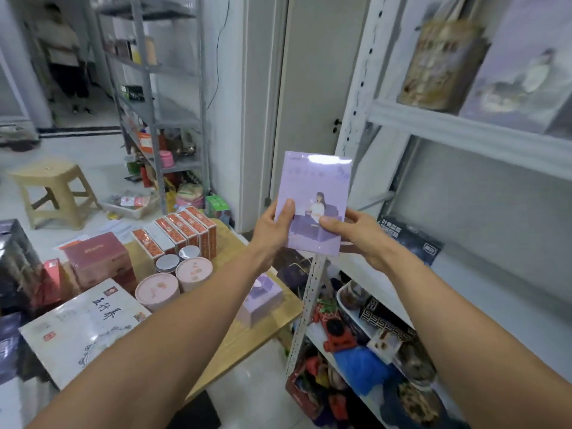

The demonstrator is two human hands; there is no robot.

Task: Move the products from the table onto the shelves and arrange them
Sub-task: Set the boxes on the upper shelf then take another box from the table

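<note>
Looking down past both forearms, I see a flat lilac box (315, 205) held upright in the air. It is glossy, with glare along its top edge, and its front shows a drawn figure seated on a purple sofa. The left hand (272, 233) grips its lower left edge, thumb on the front and fingers curled behind. The right hand (356, 233) grips the lower right corner the same way. The box hangs in front of the perforated post of the white shelves (464, 128), touching no shelf.

Below the arms, the bench (247, 329) carries one white flat box with brush lettering (83, 323), one second lilac box (260, 298), two pink round tubs (158, 291), two silver-lidded tins (167, 263) and one red box (96, 261). Behind them stands a row of orange boxes (178, 226); I count about five, though the left end is hard to separate.

On the shelves to the right, one dark box (408, 239) lies on the middle level. The top level holds one brown box (439, 63) beside one pale lilac box (526, 72), both blurred. The lower levels are packed with mixed packets I cannot count.

Farther off, one tan stool (52, 193) stands on the floor, near one grey rack (154, 88) of small goods, and a person (62, 57) stands in the far passage.
</note>
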